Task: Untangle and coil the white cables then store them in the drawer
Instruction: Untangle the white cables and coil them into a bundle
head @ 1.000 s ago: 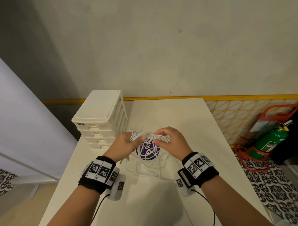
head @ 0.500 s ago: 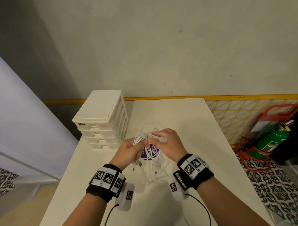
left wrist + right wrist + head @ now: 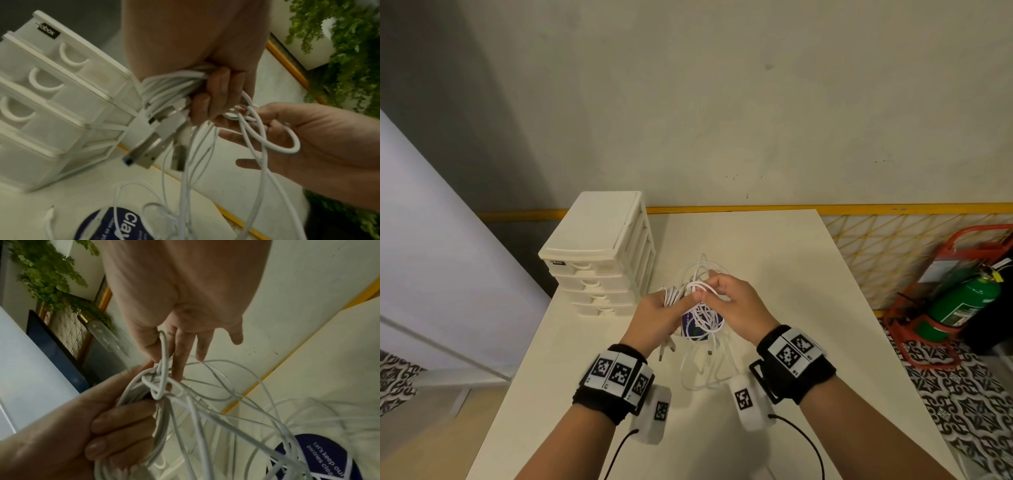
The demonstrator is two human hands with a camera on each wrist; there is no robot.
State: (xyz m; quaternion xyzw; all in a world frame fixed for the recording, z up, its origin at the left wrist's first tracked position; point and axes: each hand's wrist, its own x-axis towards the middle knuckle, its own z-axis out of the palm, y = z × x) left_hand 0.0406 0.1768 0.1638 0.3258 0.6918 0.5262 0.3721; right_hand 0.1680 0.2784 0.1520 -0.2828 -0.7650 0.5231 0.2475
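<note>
While knot unresolved: drawer unit (image 3: pixel 599 253) far left on counter (image 3: pixel 774 246), drawers closed | left hand (image 3: pixel 654 315) clenched round bundled white cables (image 3: pixel 700 318), plugs dangling | knot directly between hands, above counter | right hand (image 3: pixel 736 308) pinching one loop at knot, other fingers loose | strands hang down-forward; likely pull rightward.
</note>
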